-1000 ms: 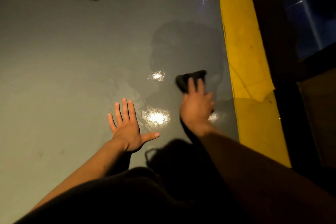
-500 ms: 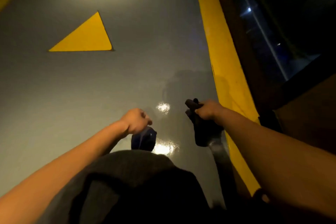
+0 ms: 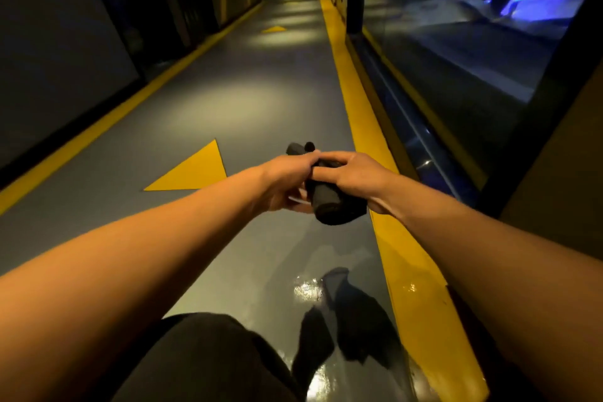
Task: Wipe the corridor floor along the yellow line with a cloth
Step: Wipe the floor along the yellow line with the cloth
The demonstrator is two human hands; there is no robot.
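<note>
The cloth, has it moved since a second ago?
Yes. The cloth was pressed flat on the grey floor beside the yellow line; both hands now hold it bunched above the floor.

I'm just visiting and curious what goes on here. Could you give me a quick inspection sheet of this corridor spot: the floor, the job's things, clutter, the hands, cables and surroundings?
Surface: grey floor, with a wet, shiny patch close to the person.
Job's things: dark cloth, bunched and held up off the floor; yellow line running along the right edge.
Clutter: nothing seen.
Hands: left hand and right hand both grip the cloth.
Cables: nothing seen.
Surroundings: yellow triangle painted on the floor, a second yellow line on the left, a dark wall left, and glass right.
</note>
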